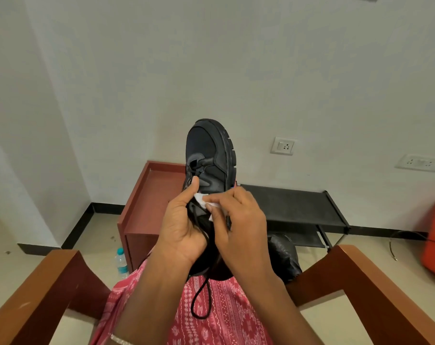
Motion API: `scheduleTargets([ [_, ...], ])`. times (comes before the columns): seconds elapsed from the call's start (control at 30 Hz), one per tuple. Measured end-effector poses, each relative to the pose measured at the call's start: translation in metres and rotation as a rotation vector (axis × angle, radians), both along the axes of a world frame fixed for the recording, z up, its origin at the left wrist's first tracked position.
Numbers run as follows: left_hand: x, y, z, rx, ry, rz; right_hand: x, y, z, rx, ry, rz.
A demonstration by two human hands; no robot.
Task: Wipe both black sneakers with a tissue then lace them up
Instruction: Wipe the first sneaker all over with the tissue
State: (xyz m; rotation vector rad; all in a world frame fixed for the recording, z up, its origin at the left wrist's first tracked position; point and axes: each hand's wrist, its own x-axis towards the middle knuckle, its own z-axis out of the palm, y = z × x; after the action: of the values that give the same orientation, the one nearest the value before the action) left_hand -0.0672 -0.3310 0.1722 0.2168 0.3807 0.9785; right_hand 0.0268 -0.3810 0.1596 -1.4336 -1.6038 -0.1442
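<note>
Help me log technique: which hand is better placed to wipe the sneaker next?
Right. The right hand pinches the tissue against the sneaker; the left hand grips the sneaker, thumb up.

Dull cloth, soft paper, shiny wood

The black sneaker has dull mesh cloth on top and a rough, bumpy rubber sole. The white tissue on it is thin, crumpled paper. Below the sneaker hang a woven cord lace and printed pink cloth. The cabinet behind the sneaker is smooth wood. The chair arms are shiny wood.
</note>
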Motion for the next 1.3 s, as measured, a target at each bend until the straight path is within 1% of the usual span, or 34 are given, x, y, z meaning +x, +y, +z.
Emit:
scheduleTargets([
  [0.17, -0.003, 0.003, -0.001, 0.005, 0.034, 0.003, -0.003, -0.009, -0.01, 0.023, 0.036, 0.026],
  [0.33, -0.005, 0.008, -0.004, -0.016, 0.027, 0.087, 0.0, -0.03, -0.026, 0.001, 0.072, 0.068],
  [0.47, -0.002, 0.005, -0.001, -0.065, -0.028, 0.015, 0.01, -0.009, -0.015, 0.005, 0.103, 0.036],
  [0.57, 0.0, 0.004, -0.002, -0.087, -0.049, 0.006, 0.016, 0.008, -0.001, 0.037, 0.178, 0.04],
  [0.67, -0.002, 0.006, -0.003, -0.083, -0.039, 0.008, 0.013, 0.007, 0.0, 0.019, 0.234, 0.065],
  [0.73, -0.005, 0.009, -0.005, -0.074, -0.019, 0.024, 0.012, -0.004, -0.006, -0.03, 0.222, 0.093],
  [0.83, -0.011, 0.013, -0.007, -0.063, 0.0, 0.08, 0.017, -0.024, -0.014, -0.143, 0.147, 0.164],
  [0.93, -0.011, 0.014, -0.008, -0.06, 0.003, 0.08, 0.022, -0.025, -0.009, -0.221, 0.076, 0.157],
  [1.03, -0.006, 0.01, -0.004, -0.073, -0.01, 0.043, 0.025, -0.005, 0.003, -0.179, 0.064, 0.081],
  [1.17, -0.003, 0.009, -0.005, -0.06, -0.004, 0.062, 0.027, 0.02, 0.018, -0.057, 0.174, 0.025],
  [1.23, -0.006, 0.009, -0.005, -0.055, -0.003, 0.07, 0.025, 0.02, 0.017, -0.043, 0.141, 0.039],
  [1.3, -0.01, 0.009, -0.003, -0.049, 0.0, 0.085, 0.024, 0.011, 0.009, -0.071, 0.069, 0.062],
])
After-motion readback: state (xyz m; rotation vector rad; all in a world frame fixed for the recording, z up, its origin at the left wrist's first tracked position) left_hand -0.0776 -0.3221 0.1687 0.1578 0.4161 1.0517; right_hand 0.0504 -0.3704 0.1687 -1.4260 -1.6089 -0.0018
